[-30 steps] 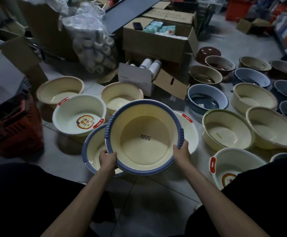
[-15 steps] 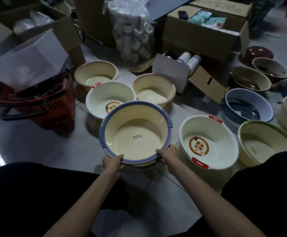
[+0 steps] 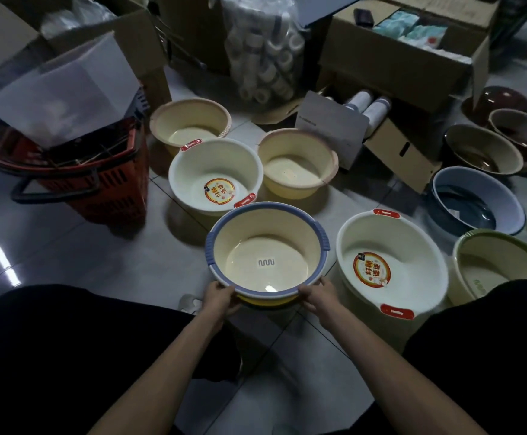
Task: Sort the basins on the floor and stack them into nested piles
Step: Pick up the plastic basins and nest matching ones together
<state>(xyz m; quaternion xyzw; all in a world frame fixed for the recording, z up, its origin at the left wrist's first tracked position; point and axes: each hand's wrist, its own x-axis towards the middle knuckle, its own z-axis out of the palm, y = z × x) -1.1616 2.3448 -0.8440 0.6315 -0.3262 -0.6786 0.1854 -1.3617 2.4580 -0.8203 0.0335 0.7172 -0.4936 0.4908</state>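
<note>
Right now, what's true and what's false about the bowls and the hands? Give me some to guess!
1. The left hand and right hand both grip the blue-rimmed basin. True.
2. The red basket stands on the person's right. False: it stands on the left.
3. The white basin beside the right hand has a round sticker inside. True.
4. The blue-rimmed basin holds fruit. False: nothing lies in it; only a wavy mark shows.
</note>
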